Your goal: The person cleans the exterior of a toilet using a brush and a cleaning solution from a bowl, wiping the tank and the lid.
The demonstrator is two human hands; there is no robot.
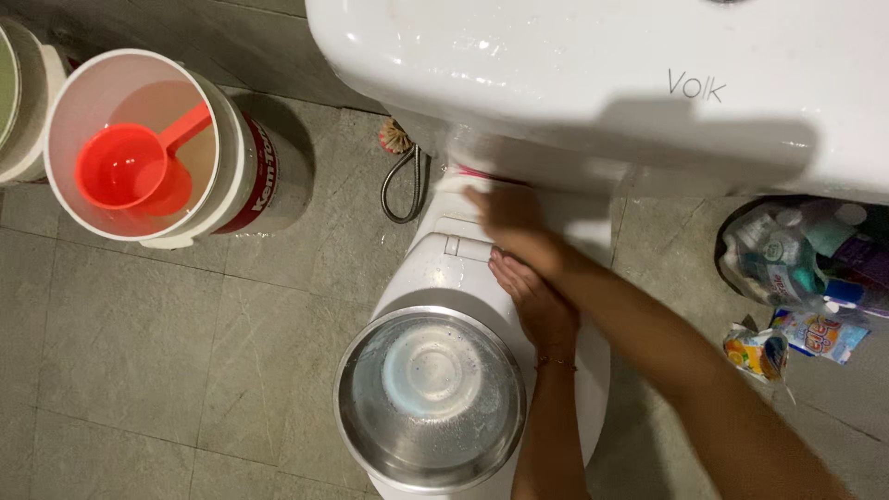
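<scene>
Left hand (534, 298) flat, fingers extended, palm down on closed white toilet lid (444, 268), right hand (507, 218) blurred at lid hinge, grip indeterminate, steel bowl (430, 398) of water resting on lid beside left wrist, white bucket (139, 148) with red scoop (130, 165) well apart on floor.

White bucket (243, 176) at upper left: red label band with white lettering down its side. Faint grey maker's mark (696, 86) on white cistern front, upper right. Dark bin (804, 252) at right edge: crumpled plastic wrappers, white, teal, purple. Floor beside it: flattened pouch (757, 352), orange and yellow, probably drink pack; just right of it, pale sachet (820, 333) with blue and red print.
</scene>
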